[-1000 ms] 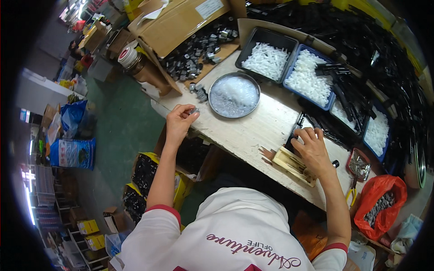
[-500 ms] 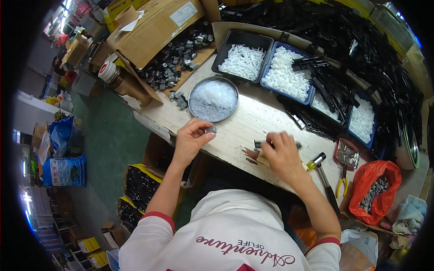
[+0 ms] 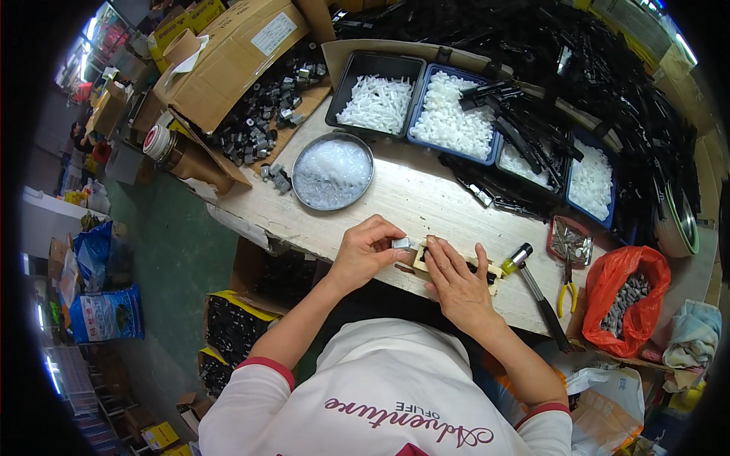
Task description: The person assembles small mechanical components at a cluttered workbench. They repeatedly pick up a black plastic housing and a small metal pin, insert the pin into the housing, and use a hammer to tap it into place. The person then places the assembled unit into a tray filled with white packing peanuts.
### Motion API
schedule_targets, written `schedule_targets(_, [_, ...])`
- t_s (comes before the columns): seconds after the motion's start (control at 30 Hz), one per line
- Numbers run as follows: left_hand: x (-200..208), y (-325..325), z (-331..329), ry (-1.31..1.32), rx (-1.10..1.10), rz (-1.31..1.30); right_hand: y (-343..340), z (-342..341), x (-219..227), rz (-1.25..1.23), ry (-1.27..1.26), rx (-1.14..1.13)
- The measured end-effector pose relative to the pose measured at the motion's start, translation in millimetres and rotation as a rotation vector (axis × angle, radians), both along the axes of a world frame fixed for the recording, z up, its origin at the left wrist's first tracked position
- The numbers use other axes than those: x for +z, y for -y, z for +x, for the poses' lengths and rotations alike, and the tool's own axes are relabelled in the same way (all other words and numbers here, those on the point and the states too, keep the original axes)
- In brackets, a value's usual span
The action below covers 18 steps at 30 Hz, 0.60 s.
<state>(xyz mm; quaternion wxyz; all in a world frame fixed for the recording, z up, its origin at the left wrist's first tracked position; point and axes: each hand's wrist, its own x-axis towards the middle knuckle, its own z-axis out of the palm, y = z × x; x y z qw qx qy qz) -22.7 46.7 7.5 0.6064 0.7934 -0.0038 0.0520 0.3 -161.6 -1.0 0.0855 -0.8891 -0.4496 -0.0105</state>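
Between the thumb and fingers of my left hand is a small grey metal block, held at the left end of a cream holder near the table's front edge. My right hand lies over that holder with its fingers stretched out flat and the thumb apart. A dark part, partly hidden under the palm and fingers, shows in the holder. Just right of it lies a hammer with a yellowish, black-tipped head.
A round metal dish of clear pieces stands beyond my left hand. Trays of white plastic parts line the back, with heaped black parts behind. At right are pliers and a red bag. A cardboard box stands back left.
My left hand has moved right with the metal block, up to the holder. My right hand has come down flat over the holder and dark part. The view has shifted slightly.
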Motion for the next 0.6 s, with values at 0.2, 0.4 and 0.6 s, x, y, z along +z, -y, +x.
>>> schedule_targets(0.2, [3,12,5,0.038,-0.098,0.115,2,1,3,0.105,-0.090,-0.012])
schedule_targets(0.4, [10,23,12,0.043,-0.189,0.282,17,13,-3,0.871,-0.536,-0.274])
schedule_targets(0.6, [3,43,19,0.157,-0.293,0.505,20,12,-3,0.813,-0.494,-0.234])
